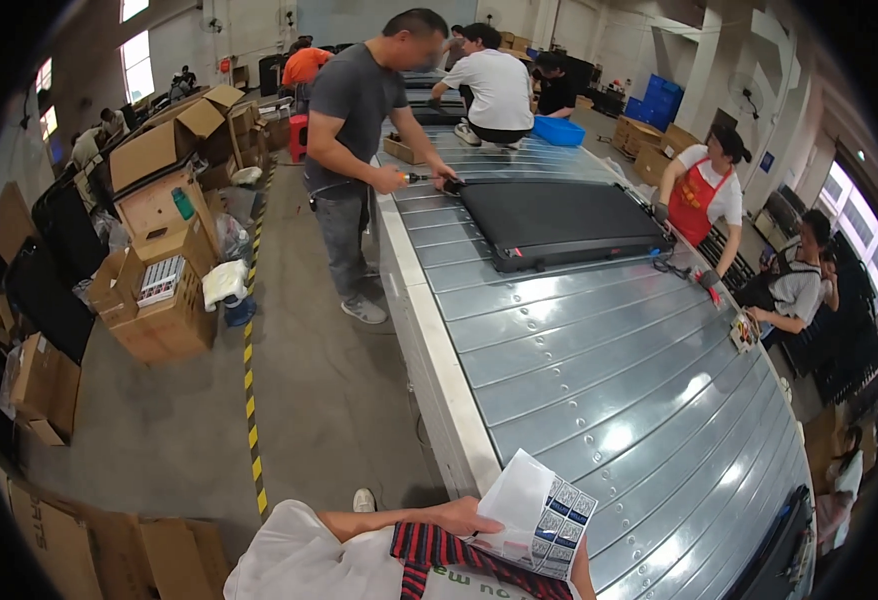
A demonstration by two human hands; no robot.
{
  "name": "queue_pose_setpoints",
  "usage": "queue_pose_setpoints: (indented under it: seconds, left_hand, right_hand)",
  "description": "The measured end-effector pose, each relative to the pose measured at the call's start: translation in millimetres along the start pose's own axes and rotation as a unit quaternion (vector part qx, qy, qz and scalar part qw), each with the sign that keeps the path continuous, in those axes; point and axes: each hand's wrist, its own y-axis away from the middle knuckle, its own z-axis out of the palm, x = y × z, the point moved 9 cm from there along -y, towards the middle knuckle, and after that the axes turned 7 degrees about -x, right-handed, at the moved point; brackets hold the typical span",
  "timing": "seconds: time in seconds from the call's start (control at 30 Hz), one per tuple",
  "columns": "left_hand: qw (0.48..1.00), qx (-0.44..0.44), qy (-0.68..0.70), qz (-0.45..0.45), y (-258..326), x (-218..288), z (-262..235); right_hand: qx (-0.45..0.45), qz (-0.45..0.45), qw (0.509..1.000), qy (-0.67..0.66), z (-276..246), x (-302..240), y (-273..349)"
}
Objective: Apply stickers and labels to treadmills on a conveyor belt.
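The person's left hand [467, 516], at the end of a bare forearm below a loose white sleeve, pinches a sheet of white paper printed with square dark-blue-and-white labels [565, 522], together with a blank white paper sheet [519, 492]. The thumb lies on the front of the papers. The right forearm [585, 576] comes up at the papers' lower right; the right hand is hidden behind them, so I cannot tell whether its fingers are spread or closed. The label sheet is held tilted in front of the person's red-and-black striped strap [434, 545], overlapping in view the near part of the left edge of a long silver metal table [559, 375] with slat-like ribs.

Further up the table, reaching toward its right edge, lies a flat black rectangular panel [569, 215]. At this panel's far left corner a co-worker in a dark grey T-shirt [364, 95] holds an orange-and-black hand tool [414, 178]. Beyond the right edge stands a co-worker in a red apron [697, 200]; a black cable [671, 266] lies near the panel's near right corner. Toward the far end sits an open blue plastic tub [559, 131]. A second black panel [774, 550] lies at the near right edge.
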Motion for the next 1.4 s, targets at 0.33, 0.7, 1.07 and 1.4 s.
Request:
queue_pose_setpoints:
  seconds: [0.33, 0.7, 1.07, 1.4]
  left_hand:
    - [0.993, 0.11, -0.006, 0.038, 74, 30, -82]
    - [0.991, 0.129, 0.02, -0.039, 109, 28, -144]
    - [0.987, 0.147, 0.025, -0.054, 75, 91, -254]
    - [0.969, 0.242, -0.051, -0.013, 37, 135, -376]
  right_hand:
    - [0.004, -0.033, 0.999, -0.042, 19, -13, -165]
    - [-0.022, 0.009, 1.0, 0.0, 62, 26, -218]
    - [-0.015, -0.105, 0.994, 0.021, 89, -3, -316]
    - [0.094, -0.14, 0.986, -0.002, 82, -17, -325]
